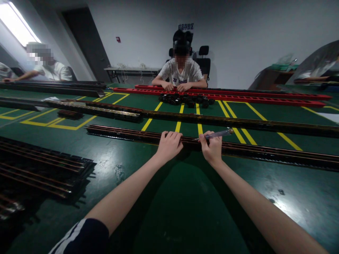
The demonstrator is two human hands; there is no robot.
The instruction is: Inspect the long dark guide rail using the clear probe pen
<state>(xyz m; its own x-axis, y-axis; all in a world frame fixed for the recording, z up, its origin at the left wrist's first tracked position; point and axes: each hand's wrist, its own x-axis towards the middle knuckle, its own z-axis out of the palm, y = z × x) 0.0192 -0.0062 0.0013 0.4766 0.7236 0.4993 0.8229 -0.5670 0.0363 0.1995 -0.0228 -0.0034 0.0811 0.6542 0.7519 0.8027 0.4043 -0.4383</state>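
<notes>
Here on my feed, the near black rail point(265, 153) stretches sideways over the green table point(190, 211), and I take it as my landmark. My left hand point(170, 144) is right on it, fingers bent over its top; whether they actually clamp it, I can't tell from here. Just along the same rail to the right, my right hand point(212, 146) is closed around a screwdriver point(219, 133), its clear handle slanting up and rightward, its shaft pointing left at the rail between my two hands. The tip is too small to say whether it touches.

Beyond the rail, yellow lines point(199, 121) run across the tabletop, and a second dark rail point(212, 120) lies across them. Farther past the landmark I've got a loose cluster of black parts point(189, 100), then red rails point(265, 100), with a seated co-worker point(182, 72) leaning over them, both hands down at the red rails. Left of the landmark and nearer to me sits a pile of dark strips point(39, 165). Well past the landmark's left end, another person point(57, 71) sits behind more dark rails point(66, 89).
</notes>
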